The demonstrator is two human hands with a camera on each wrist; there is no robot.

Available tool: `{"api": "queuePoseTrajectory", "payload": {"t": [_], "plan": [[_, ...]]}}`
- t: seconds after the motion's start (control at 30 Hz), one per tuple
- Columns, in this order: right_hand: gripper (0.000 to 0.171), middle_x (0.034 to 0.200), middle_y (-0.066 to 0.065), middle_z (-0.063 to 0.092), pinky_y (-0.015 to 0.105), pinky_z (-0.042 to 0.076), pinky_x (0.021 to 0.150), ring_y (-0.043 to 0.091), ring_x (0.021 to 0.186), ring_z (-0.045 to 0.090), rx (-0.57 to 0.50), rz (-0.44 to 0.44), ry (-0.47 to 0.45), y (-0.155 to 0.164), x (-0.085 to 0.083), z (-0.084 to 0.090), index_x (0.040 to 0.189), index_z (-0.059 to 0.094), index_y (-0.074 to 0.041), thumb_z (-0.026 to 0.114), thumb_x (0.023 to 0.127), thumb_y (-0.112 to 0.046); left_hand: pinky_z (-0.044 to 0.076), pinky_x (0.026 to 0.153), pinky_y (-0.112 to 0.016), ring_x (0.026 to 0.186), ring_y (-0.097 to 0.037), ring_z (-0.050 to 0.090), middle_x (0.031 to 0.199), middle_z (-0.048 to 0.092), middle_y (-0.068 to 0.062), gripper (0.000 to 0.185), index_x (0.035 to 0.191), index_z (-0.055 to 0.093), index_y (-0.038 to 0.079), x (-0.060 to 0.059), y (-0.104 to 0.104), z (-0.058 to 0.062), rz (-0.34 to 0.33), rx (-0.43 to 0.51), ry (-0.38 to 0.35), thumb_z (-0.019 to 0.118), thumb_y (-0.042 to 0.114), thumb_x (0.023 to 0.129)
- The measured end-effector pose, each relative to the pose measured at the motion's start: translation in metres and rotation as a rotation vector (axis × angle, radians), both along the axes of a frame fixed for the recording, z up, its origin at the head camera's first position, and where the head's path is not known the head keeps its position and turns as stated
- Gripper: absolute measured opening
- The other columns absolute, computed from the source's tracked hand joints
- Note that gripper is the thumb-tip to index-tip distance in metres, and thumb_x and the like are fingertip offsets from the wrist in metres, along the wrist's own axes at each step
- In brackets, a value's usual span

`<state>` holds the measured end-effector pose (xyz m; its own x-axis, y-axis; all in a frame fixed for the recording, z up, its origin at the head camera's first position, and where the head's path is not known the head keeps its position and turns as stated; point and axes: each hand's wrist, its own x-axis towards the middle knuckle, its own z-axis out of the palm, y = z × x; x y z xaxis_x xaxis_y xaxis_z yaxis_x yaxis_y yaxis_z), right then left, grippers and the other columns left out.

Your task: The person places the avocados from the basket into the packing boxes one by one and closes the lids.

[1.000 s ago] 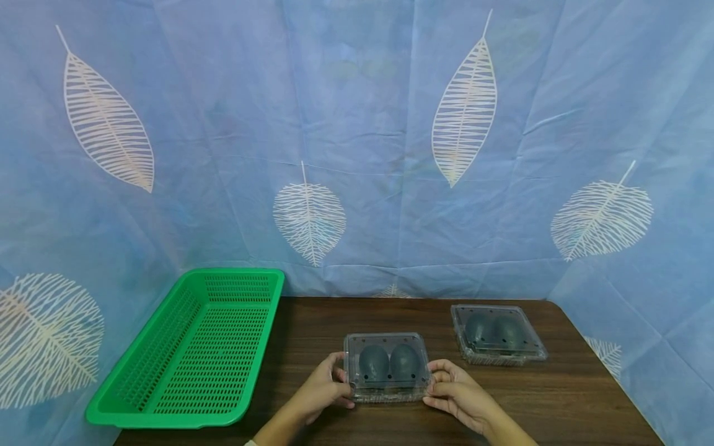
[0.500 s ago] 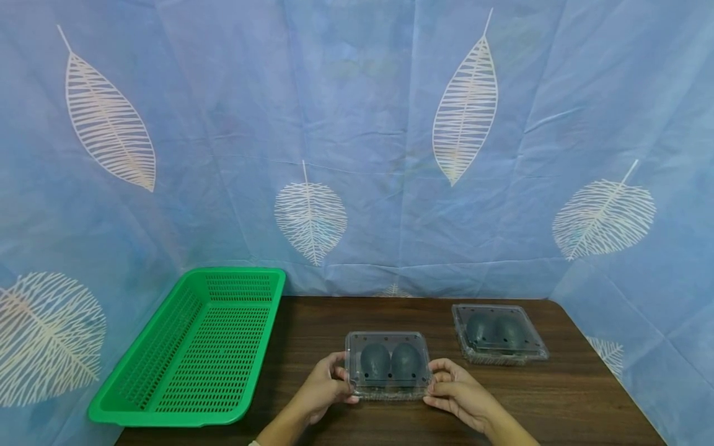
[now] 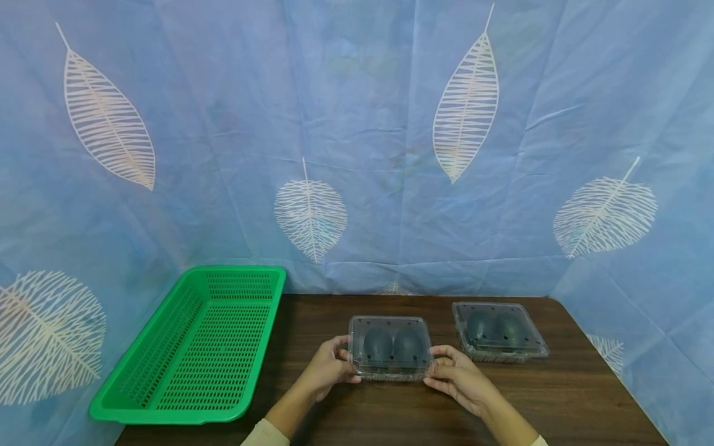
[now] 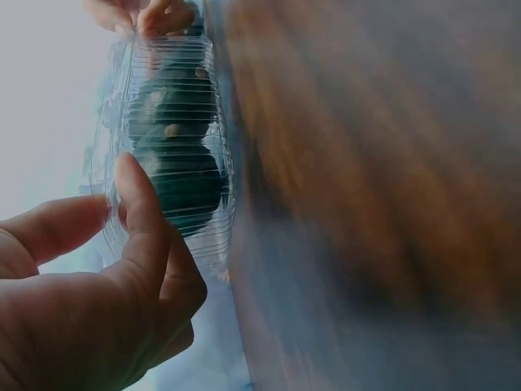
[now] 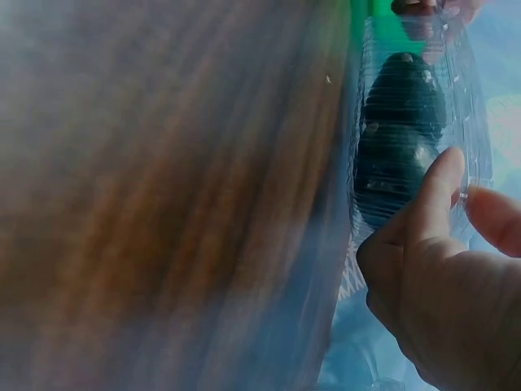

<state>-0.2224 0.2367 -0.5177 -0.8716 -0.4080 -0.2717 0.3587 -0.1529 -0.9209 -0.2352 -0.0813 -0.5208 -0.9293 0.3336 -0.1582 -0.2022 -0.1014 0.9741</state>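
A clear plastic clamshell box [image 3: 390, 347] with two dark green avocados inside is held a little above the brown table [image 3: 346, 409]. My left hand [image 3: 329, 367] pinches its left end and my right hand [image 3: 452, 375] pinches its right end. The left wrist view shows the box [image 4: 167, 155] side-on with my left hand's thumb [image 4: 142, 220] on its ribbed underside. In the right wrist view my right hand's thumb [image 5: 427, 199] lies against the same box [image 5: 407, 130].
A second clear clamshell box [image 3: 496, 331] with two avocados lies on the table at the back right. An empty green slotted basket [image 3: 195, 347] stands at the left. Blue leaf-print cloth [image 3: 357, 142] surrounds the table.
Both hands have lifted the box off the table and carried it slightly away from me. The other box and the basket have not moved.
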Motion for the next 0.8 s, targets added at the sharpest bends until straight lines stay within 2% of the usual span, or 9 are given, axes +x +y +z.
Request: {"api": "queuePoseTrajectory", "payload": {"t": [0.27,0.43,0.57,0.8], "plan": [[0.057,0.104,0.002,0.057,0.03,0.057,0.097,0.014,0.098,0.063,0.01,-0.102,0.029,-0.006,-0.017,0.001,0.149,0.024,0.007,0.058,0.104,-0.003,0.064,0.073,-0.035,0.07,-0.015,0.055,0.087,0.045,-0.003,0.07,0.152,0.032,-0.018,-0.026,0.005,0.0,0.034,-0.037,0.039,0.058,-0.018,0.086],[0.061,0.108,0.005,0.054,0.029,0.057,0.095,0.015,0.1,0.062,0.045,-0.176,0.027,-0.009,-0.024,-0.002,0.154,0.02,0.009,0.055,0.105,-0.002,0.064,0.072,-0.033,0.07,-0.015,0.056,0.091,0.046,-0.006,0.067,0.15,0.035,-0.018,-0.037,0.014,-0.003,0.077,-0.038,0.046,0.059,-0.017,0.087],[0.06,0.11,0.006,0.053,0.029,0.058,0.095,0.017,0.103,0.061,0.072,-0.234,0.018,-0.01,-0.024,-0.008,0.156,0.022,0.009,0.053,0.105,-0.001,0.064,0.071,-0.032,0.072,-0.016,0.055,0.093,0.047,-0.007,0.065,0.149,0.036,-0.019,-0.039,0.019,-0.008,0.095,-0.041,0.041,0.059,-0.017,0.088],[0.057,0.109,0.007,0.053,0.032,0.057,0.098,0.019,0.106,0.06,0.113,-0.283,0.016,-0.013,-0.02,-0.014,0.156,0.026,0.009,0.053,0.106,-0.001,0.064,0.073,-0.033,0.075,-0.017,0.055,0.094,0.047,-0.008,0.065,0.149,0.034,-0.019,-0.035,0.02,-0.017,0.094,-0.029,0.042,0.058,-0.018,0.089]]}}
